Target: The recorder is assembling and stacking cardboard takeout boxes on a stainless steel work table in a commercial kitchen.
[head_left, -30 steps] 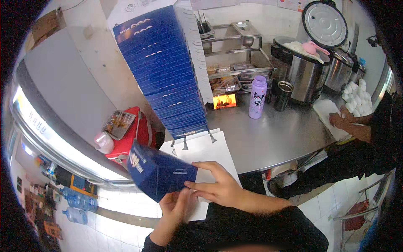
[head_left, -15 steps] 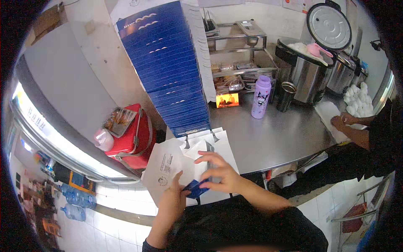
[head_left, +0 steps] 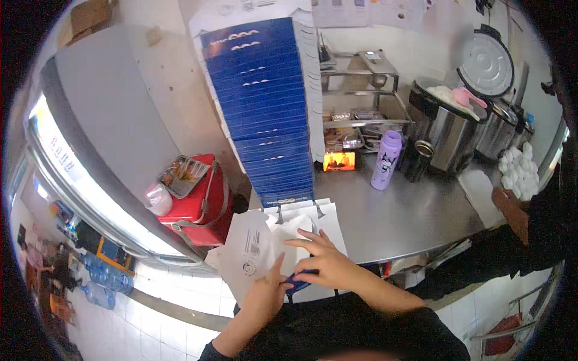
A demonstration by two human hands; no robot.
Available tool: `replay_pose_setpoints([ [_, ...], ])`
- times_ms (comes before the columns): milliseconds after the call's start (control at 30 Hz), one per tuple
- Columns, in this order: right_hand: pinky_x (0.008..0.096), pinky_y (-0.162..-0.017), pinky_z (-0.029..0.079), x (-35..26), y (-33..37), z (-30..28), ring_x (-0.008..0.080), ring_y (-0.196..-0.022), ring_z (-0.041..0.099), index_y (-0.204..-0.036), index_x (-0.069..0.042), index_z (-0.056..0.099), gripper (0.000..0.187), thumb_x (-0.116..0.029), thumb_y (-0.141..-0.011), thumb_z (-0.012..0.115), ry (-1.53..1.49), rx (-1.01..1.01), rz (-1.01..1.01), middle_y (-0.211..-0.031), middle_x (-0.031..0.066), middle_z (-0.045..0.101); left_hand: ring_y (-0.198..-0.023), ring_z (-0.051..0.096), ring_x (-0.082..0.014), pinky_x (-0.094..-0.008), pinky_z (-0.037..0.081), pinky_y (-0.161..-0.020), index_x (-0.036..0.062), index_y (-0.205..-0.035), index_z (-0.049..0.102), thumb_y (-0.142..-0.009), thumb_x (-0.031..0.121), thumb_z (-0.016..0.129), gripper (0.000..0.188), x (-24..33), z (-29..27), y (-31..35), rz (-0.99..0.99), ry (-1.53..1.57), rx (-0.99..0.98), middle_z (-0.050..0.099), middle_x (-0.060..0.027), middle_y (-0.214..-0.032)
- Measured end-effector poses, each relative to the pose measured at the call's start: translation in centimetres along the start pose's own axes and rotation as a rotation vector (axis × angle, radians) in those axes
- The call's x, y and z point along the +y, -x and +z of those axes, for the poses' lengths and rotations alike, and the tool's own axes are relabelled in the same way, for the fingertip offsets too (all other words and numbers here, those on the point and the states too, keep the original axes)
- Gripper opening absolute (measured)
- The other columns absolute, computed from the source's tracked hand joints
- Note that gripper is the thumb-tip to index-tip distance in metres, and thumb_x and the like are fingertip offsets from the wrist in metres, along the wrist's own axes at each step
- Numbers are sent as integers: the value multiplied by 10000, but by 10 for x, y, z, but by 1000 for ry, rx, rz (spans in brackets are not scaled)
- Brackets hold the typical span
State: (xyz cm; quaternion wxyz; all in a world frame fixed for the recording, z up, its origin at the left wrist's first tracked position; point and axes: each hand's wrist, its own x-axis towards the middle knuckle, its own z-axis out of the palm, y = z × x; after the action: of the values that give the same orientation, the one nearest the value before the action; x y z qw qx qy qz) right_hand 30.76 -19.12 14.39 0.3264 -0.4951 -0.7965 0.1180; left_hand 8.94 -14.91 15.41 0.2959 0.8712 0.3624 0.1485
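Observation:
Close to my body, at the counter's front edge, a partly folded carton box (head_left: 247,256) is between my hands, white on most of its panels with a dark blue panel on the near side. My left hand (head_left: 266,296) grips the box's near left corner, its index finger pointing up along the white flap. My right hand (head_left: 328,265) pinches the blue panel with the thumb and lower fingers, while its upper fingers stretch over the white inside. Beneath lie more flat white carton blanks (head_left: 331,225). The fingers hide part of the blue panel.
Behind the box rises a tall stack of blue cartons (head_left: 265,108). A red cooler (head_left: 186,210) stands left. Rightward on the steel counter (head_left: 385,225) are a purple bottle (head_left: 386,161), dark tumbler (head_left: 419,161), lit phone (head_left: 339,161) and rice cooker (head_left: 448,126). Another person's hand (head_left: 512,210) is far right.
The view has shifted, so the surroundings sit lower and further right. Both hands stay on the carton box; my right hand's upper fingers have spread over its inside.

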Motion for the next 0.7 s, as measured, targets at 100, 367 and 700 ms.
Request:
replay_pose_setpoints([
  [100, 577, -1118, 297, 0, -7, -29, 418, -1410, 331, -886, -144, 715, 246, -334, -762, 808, -174, 65, -73, -1488, 115, 453, -932, 691, -327, -453, 533, -866, 89, -1233, 595, -823, 70, 687, 421, -3, -30, 3, 302, -51, 50, 732, -78, -916],
  [367, 491, -1081, 368, -3, -22, -178, 398, -1307, 490, -920, -74, 716, 302, -310, -757, 811, -276, -238, -64, -1504, 218, 428, -1213, 591, -242, -563, 297, -1152, 156, -950, 735, -695, 2, 730, 298, -14, -149, -5, 635, -393, 713, 726, -29, -1012],
  [700, 322, -775, 522, -23, -220, -321, 190, -862, 649, -1092, 8, 647, 319, -261, -925, 687, 243, 782, -472, -1002, 115, 655, -1278, 512, -330, -434, 399, -1078, 90, -1500, 352, -919, 280, 694, 700, 40, -258, -218, 560, 208, 855, 446, -180, -1458],
])
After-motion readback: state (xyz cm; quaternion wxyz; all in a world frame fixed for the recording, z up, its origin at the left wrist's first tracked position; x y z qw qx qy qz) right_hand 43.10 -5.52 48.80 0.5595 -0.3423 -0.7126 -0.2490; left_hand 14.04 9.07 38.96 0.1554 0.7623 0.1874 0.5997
